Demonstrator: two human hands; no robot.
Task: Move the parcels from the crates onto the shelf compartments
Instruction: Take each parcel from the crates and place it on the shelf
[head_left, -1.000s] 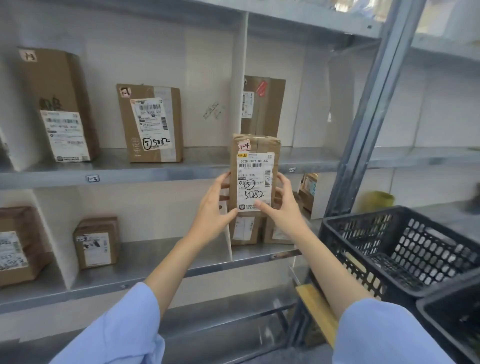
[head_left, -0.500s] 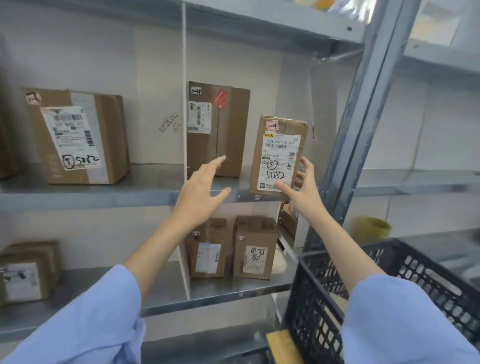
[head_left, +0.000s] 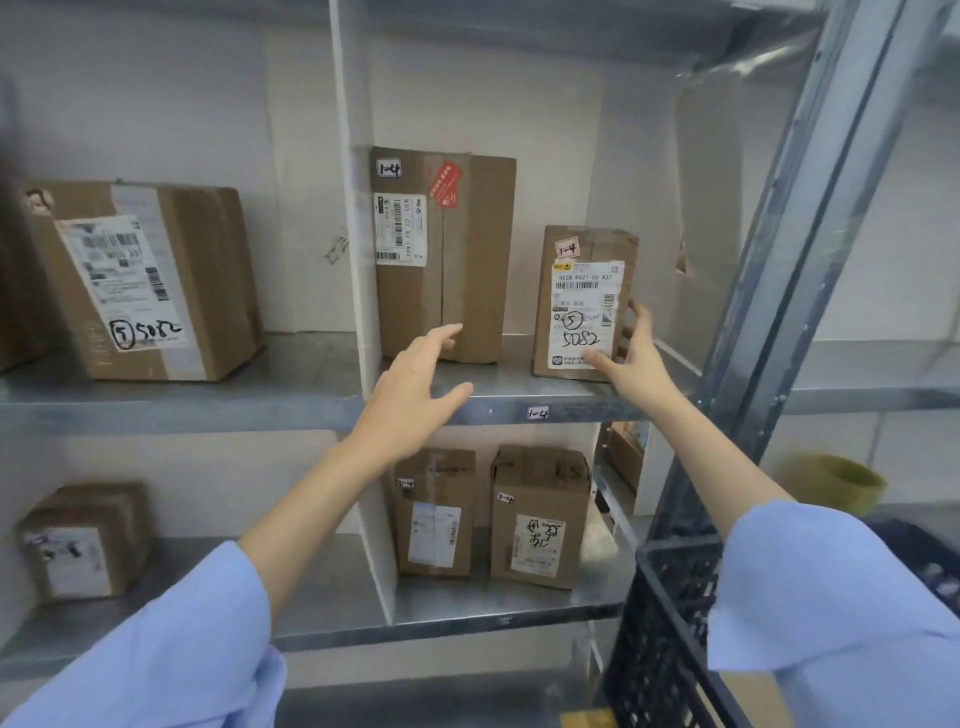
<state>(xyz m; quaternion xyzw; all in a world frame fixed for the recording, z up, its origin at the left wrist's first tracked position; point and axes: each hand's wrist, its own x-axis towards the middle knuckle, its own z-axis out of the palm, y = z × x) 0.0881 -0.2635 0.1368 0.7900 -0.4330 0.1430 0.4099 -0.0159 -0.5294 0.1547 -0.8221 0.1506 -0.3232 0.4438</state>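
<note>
Head view: parcel (head_left: 584, 304) on the shelf (head_left: 498, 410) at 3 o'clock of a taller box (head_left: 444, 254), right hand's (head_left: 636, 364) grip clamped on its corner, left hand's (head_left: 410, 395) apart — a snagging release could topple it.

Parcel storeroom or courier depot. Grey metal shelving (head_left: 311, 410), split by white dividers (head_left: 358, 260), is holding cardboard parcels (head_left: 447, 254) bearing barcoded shipping labels; a handwritten "1-4" tag (head_left: 537, 413) is marking one compartment, and a black plastic crate (head_left: 660, 649) is standing alongside.
</note>
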